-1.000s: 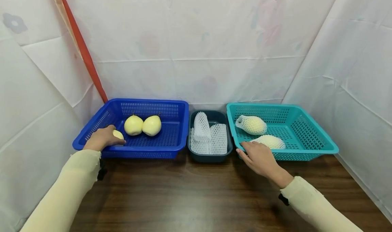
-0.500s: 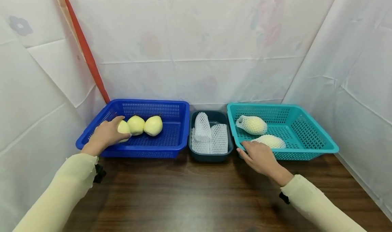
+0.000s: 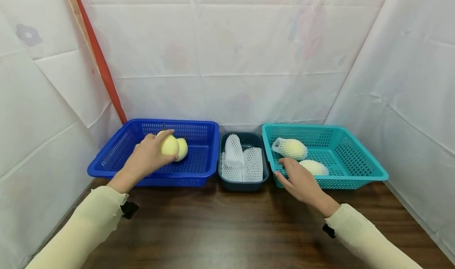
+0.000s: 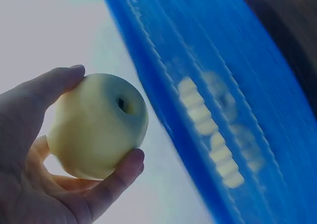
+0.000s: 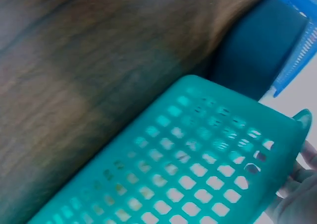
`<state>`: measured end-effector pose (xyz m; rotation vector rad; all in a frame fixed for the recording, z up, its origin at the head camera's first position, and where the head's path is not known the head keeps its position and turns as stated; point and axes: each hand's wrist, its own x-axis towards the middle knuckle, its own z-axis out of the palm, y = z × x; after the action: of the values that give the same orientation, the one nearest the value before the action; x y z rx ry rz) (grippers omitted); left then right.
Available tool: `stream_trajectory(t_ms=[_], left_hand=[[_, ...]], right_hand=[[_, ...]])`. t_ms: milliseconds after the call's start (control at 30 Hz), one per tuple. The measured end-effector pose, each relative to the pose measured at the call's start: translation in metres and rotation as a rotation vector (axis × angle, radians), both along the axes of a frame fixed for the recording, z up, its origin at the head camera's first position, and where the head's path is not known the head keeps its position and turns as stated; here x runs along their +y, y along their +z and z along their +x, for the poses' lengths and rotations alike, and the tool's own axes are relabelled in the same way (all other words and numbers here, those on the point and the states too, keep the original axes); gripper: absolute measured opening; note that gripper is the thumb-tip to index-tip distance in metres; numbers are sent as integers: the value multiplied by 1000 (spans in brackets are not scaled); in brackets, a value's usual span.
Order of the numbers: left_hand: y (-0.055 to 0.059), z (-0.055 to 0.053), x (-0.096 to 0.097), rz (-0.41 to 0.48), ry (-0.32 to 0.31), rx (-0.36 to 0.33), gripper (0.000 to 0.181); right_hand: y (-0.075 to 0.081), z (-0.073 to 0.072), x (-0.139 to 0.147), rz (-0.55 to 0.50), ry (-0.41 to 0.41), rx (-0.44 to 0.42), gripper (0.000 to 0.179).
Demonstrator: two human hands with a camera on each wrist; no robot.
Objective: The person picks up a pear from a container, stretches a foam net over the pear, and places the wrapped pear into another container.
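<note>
My left hand grips a pale yellow pear between thumb and fingers, over the blue basket. In the left wrist view the pear's dimpled end faces the basket. Another pear lies right behind the held one in the head view. Through the basket's slots the left wrist view shows two pears. My right hand is at the front left corner of the teal basket, fingers loosely bent over the rim and holding nothing. Two pears in white foam nets lie there, one behind the other.
A small dark teal bin stands between the two baskets, with several white foam net sleeves in it. All three containers stand on a dark wooden table. White cloth walls enclose the back and both sides.
My left hand has lifted its pear and carried it rightward, in front of the other pears. My right hand's fingers have risen slightly at the teal rim. The head view has tilted up slightly.
</note>
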<state>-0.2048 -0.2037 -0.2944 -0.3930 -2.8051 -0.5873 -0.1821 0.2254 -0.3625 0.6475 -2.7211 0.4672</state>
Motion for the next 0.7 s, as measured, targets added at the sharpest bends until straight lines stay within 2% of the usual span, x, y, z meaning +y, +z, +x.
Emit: stream_trajectory(t_ms=[167,300,400,500,700], left_hand=[[2,11,27,42,-86,36,75],[1,20,48,88,-177,92,75],[-1,26,61,110,-254,141,75],[-2,32,74,129,-333,186,75],[-10,41,96,158,-479,258,73]], right_hand=[[13,2,-15,-74,17,24,40],[27,6,-33,-161,38,4,41],[36,8,-47,-244,78,-41,41],[42,8,-61,-320,154,-88,42],[48,9,-85,-417,301,-237,54]])
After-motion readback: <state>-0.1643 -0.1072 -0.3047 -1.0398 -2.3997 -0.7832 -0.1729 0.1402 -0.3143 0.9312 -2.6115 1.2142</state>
